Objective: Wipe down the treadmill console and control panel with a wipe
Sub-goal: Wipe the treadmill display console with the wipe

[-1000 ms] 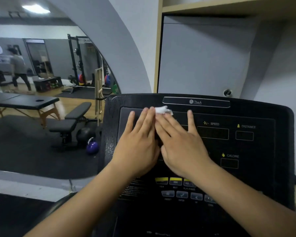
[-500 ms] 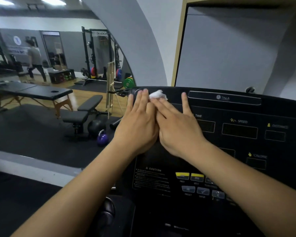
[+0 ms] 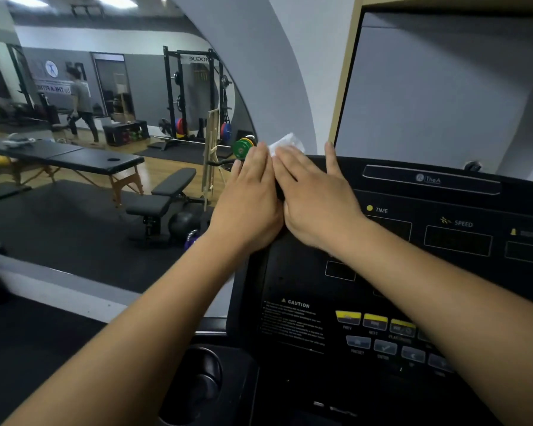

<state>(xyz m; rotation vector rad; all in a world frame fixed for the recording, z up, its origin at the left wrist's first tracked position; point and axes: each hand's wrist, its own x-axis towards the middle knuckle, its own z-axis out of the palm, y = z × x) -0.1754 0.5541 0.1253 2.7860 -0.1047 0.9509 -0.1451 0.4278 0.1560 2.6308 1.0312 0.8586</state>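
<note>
The black treadmill console (image 3: 305, 272) fills the right half of the view, with TIME and SPEED displays and yellow and grey buttons (image 3: 376, 321) lower down. My left hand (image 3: 248, 201) and my right hand (image 3: 314, 195) lie flat side by side on the console's upper left corner. A white wipe (image 3: 286, 143) is pressed under their fingers; only its crumpled edge sticks out past the fingertips at the console's top edge.
A cup holder (image 3: 203, 376) sits below the console at left. A mirror on the left shows a massage table (image 3: 74, 159), a weight bench (image 3: 163, 195), a squat rack (image 3: 194, 96) and a person walking (image 3: 80, 103). A grey wall panel (image 3: 443, 87) stands behind the console.
Both hands have slid the wipe up and left across the console, from the display area to its top left corner. The view has turned to the left.
</note>
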